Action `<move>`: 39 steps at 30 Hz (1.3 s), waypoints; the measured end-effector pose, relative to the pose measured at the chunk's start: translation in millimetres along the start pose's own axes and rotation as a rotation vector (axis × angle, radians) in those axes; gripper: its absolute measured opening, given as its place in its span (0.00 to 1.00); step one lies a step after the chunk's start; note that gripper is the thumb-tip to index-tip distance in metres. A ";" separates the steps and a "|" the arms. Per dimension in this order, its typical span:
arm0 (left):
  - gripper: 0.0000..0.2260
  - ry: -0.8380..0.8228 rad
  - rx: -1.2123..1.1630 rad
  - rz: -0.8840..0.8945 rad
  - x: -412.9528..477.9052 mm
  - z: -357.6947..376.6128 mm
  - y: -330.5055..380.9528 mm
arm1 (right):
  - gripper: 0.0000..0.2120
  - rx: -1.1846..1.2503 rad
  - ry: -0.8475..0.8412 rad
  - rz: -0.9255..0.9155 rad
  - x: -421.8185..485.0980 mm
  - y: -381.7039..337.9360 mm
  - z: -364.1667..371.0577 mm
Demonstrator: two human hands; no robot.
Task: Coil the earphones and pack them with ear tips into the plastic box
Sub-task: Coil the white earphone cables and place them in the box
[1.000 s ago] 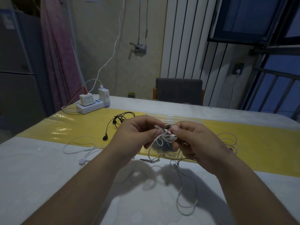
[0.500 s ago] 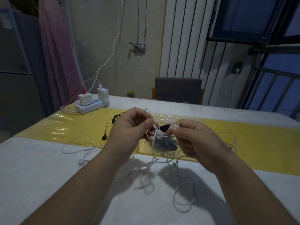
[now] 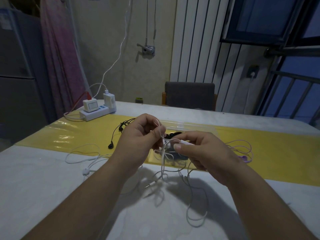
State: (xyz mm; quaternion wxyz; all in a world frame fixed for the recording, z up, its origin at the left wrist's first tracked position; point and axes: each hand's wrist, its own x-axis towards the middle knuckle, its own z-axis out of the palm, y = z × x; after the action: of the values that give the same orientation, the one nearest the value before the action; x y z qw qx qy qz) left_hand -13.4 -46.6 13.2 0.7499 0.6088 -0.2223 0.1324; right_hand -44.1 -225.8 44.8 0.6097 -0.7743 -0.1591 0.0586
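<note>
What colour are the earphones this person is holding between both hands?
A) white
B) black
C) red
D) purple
A: the left hand and right hand both pinch the white earphones, whose cable hangs down to the table, while the black earphones and purple earphones lie on it.

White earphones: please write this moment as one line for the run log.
left hand: pinches white earphones | right hand: pinches white earphones | cable: hangs loose, uncoiled | plastic box: behind hands
</note>
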 end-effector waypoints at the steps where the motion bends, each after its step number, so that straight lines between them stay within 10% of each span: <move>1: 0.05 0.006 0.007 -0.007 0.2 -0.2 -0.1 | 0.09 -0.004 0.000 0.001 0.1 0.2 0.2; 18: 0.07 0.123 -0.173 -0.079 5.3 -7.8 4.2 | 0.12 0.245 0.069 -0.005 2.8 4.6 -13.0; 28: 0.11 -0.498 -0.227 -0.051 -0.7 -17.5 7.0 | 0.13 0.253 0.090 -0.020 3.3 4.2 -10.7; 39: 0.06 -0.232 0.198 -0.153 -4.2 0.1 2.7 | 0.15 0.252 0.028 -0.033 2.3 2.3 -8.0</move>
State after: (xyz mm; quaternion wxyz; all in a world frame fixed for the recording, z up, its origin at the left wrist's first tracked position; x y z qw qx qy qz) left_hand -18.3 -45.7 13.4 0.6634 0.7062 -0.2461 0.0251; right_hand -39.3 -232.9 44.8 0.7051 -0.6898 -0.1544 0.0573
